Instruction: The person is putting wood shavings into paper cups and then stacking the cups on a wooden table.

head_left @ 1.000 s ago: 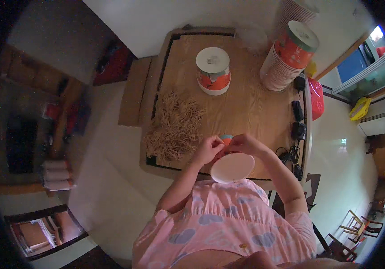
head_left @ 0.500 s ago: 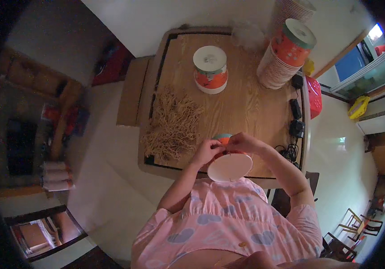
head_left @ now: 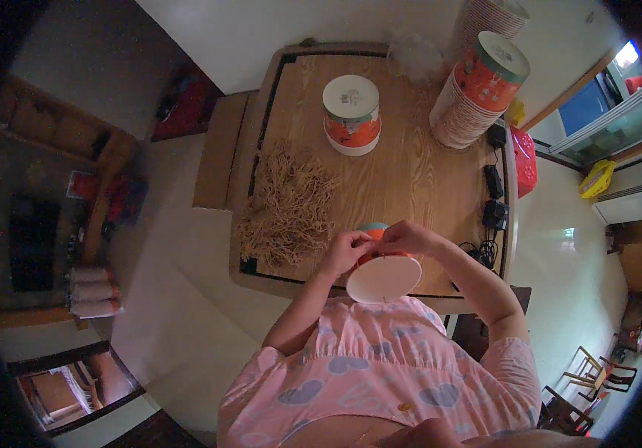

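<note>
A paper bucket [head_left: 384, 281], orange and green outside with a white round face, is tilted toward me at the table's near edge. My left hand [head_left: 347, 252] is closed against its orange side, thumb and fingers pinched. From the other side my right hand [head_left: 404, 240] meets it, also in a pinch; whatever lies between those fingertips is too small to make out. Short bits of thin cord show at the bucket's rim. To the left lies a loose heap of tan twisted cords [head_left: 291, 201]. Farther off, an orange and white bucket [head_left: 351, 118] stands upside down.
A tall stack of nested buckets [head_left: 464, 112] rises at the far right of the wooden table [head_left: 410, 179]. Black adapters and cables [head_left: 494, 215] run along the right edge, beside a red plastic stool [head_left: 522, 160]. A clear plastic bag [head_left: 414, 58] sits at the back.
Both hands stay pinched together at the bucket's side, with hardly any movement. The view has shifted very slightly.
</note>
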### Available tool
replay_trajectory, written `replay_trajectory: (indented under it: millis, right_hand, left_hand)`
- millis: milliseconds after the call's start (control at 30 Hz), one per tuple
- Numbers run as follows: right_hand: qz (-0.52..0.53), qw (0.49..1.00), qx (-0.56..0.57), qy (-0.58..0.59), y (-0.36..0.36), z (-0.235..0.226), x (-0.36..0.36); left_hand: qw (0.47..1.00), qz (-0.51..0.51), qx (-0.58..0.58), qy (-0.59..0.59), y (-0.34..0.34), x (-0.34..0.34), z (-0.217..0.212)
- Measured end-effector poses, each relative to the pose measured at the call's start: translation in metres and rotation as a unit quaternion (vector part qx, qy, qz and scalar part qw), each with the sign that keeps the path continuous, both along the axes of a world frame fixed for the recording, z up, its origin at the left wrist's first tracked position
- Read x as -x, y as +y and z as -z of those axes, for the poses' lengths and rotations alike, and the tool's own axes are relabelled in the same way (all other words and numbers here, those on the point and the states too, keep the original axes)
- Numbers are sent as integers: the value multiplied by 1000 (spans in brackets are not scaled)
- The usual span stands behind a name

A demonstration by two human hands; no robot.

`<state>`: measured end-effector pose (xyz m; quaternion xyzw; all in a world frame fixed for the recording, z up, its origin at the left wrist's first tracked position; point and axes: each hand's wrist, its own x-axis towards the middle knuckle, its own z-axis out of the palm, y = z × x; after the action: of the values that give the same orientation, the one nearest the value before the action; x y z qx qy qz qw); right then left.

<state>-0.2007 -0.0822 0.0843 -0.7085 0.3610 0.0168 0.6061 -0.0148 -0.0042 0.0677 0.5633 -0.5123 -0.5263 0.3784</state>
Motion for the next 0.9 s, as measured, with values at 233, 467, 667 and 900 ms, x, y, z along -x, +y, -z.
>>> replay_trajectory:
  millis: [233, 467, 667, 900]
  right_hand:
    - [-1, 998, 24, 53, 1, -19, -8]
    - [-58, 993, 91, 46, 1, 1, 6]
    - [28, 999, 22, -25, 9, -12, -10]
    - [21, 999, 23, 7, 6, -21, -20]
  left_hand:
    - [998, 0, -16, -59, 0, 8, -18]
    - [993, -112, 35, -2, 2, 1, -1]
    - [996, -90, -15, -8, 4, 3, -12]
    - [995, -88, 28, 20, 5, 4, 1]
